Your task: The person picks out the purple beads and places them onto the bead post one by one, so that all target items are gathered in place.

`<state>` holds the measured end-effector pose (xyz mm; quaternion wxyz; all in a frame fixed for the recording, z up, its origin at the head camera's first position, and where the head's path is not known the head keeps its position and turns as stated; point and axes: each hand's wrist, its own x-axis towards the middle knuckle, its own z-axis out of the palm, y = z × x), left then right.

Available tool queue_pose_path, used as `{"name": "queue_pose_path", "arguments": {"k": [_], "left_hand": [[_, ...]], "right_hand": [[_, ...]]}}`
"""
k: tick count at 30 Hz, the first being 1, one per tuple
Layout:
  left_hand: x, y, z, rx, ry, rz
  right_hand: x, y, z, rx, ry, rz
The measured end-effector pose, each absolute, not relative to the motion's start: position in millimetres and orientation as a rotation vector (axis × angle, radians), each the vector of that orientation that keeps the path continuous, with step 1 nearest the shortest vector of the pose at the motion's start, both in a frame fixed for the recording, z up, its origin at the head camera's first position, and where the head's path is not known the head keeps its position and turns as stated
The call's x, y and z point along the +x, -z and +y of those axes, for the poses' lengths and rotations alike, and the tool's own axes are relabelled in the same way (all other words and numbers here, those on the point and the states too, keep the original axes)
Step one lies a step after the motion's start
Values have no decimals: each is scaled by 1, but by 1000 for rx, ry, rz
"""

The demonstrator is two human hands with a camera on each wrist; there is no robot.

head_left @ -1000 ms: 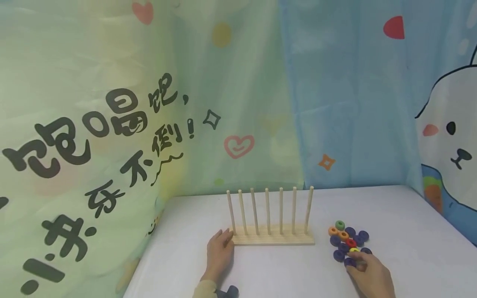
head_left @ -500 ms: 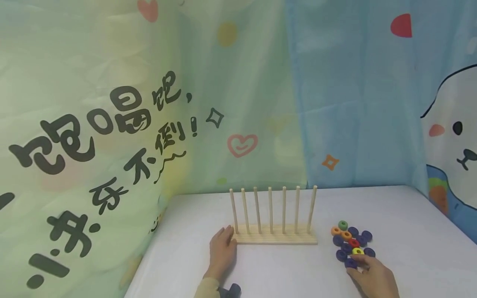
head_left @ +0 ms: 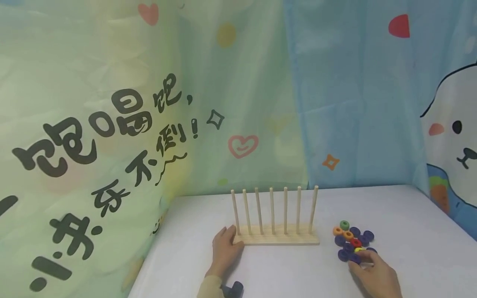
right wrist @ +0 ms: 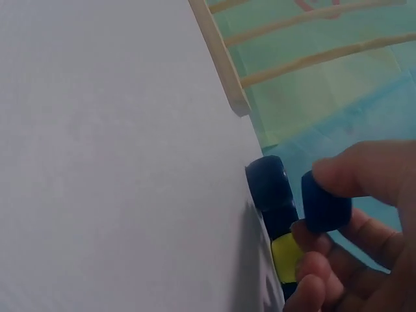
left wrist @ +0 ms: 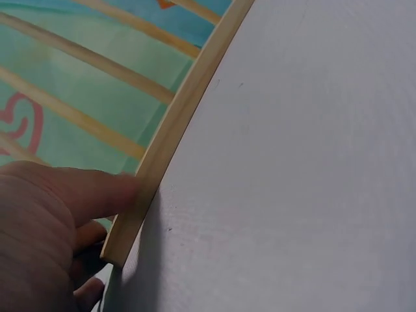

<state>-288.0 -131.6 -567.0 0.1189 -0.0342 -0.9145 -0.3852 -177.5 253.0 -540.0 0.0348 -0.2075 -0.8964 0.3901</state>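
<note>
A pale wooden peg rack (head_left: 277, 239) with a row of upright pegs stands mid-table. At its left end my left hand (head_left: 225, 250) grips the base, and in the left wrist view the thumb (left wrist: 97, 192) lies on the base with the other fingers curled behind it. My right hand (head_left: 378, 275) pinches a dark blue bead (right wrist: 325, 205) between thumb and fingers, raised a little off the table in the right wrist view. Beside it lies a group of beads: several dark blue, a green one (head_left: 344, 225), a red one (head_left: 356, 243), orange ones (head_left: 348, 235) and a partly hidden yellow one (right wrist: 286, 258).
The white table (head_left: 283, 273) carries the rack and beads. A printed curtain (head_left: 242, 103) hangs behind the table and along its left side. A dark strap piece (head_left: 234, 288) shows at the left wrist.
The right hand has taken hold of the dark blue bead nearest it and lifted it slightly. The left thumb has come onto the rack's front edge. The head view has shifted slightly.
</note>
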Motion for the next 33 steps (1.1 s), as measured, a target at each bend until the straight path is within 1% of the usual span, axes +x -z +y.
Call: {"name": "queue_pose_path", "arguments": {"k": [12, 19, 25, 33], "left_hand": [[-284, 565, -131, -133, 1081, -2657], [-285, 567, -130, -112, 1101, -2645], [-288, 571, -131, -96, 1103, -2656], [-286, 567, -131, -118, 1092, -2647]], "right_hand": [[-181, 540, 233, -620, -1287, -2576], [-186, 540, 225, -520, -1316, -2600], [-192, 534, 206, -454, -1395, -2613], [-206, 526, 179, -288, -1415, -2567]]}}
